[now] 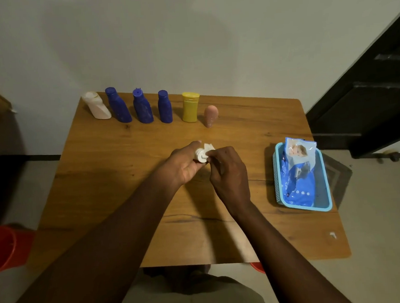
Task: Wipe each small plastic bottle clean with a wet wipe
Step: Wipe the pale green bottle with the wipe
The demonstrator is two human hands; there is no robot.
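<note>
Across the middle of the view a wooden table (126,192) is spread, set close to a pale wall. Off its left edge, down on the floor, a red bucket (2,248) is partly seen. Near the table's right edge a light blue basket (326,189) is placed, and a blue wipe pack (298,182) is laid in it with its opened top raised. Above the table's centre the left hand (183,165) and the right hand (230,173) are held together. Along the far edge six bottles are stood upright in a row: a cream bottle (96,106) at the left end, then a left blue bottle (119,106), a middle blue bottle (142,108), a right blue bottle (164,107), a yellow bottle (190,108), and a pink bottle (210,116) set slightly nearer than the others. A small white bottle (199,155) is gripped on its side in the curled fingers of the left hand, its round end turned toward the right hand. A wet wipe (209,147) is pinched by the right hand's fingertips and pressed against that end of the bottle.
</note>
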